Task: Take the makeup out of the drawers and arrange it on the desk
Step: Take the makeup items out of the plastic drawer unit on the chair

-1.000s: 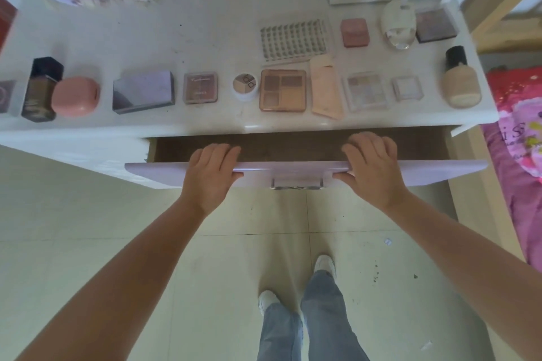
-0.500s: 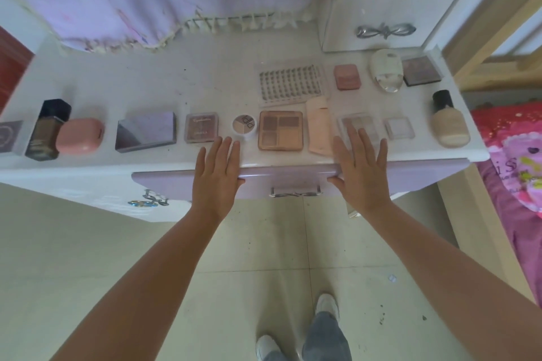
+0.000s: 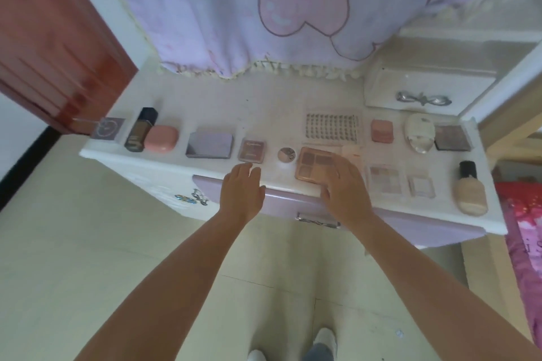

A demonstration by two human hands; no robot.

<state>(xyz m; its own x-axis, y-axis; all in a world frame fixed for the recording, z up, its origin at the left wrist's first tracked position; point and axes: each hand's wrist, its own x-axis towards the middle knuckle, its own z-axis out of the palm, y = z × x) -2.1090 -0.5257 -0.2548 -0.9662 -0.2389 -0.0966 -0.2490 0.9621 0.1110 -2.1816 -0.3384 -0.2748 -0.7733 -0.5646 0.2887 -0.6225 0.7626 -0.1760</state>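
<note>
The drawer [image 3: 293, 205], open a second ago, now sits flush under the desk [image 3: 205, 114] edge. Both hands have lifted off its front: left hand [image 3: 241, 195] and right hand [image 3: 346, 189] hover over that edge.

A white surface [image 3: 264, 114] is carrying pink and brown palettes [image 3: 315, 168], a lilac drawer front [image 3: 410, 226] is showing below, and a lavender cloth [image 3: 234, 9] with pink hearts is hanging behind.

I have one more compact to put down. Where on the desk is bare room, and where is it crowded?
Bare: the wide strip of desk behind the front row, between the curtain hem and the palettes, left of the dotted sheet. Crowded: the right end, from the rose-gold palette to the foundation bottle.
</note>
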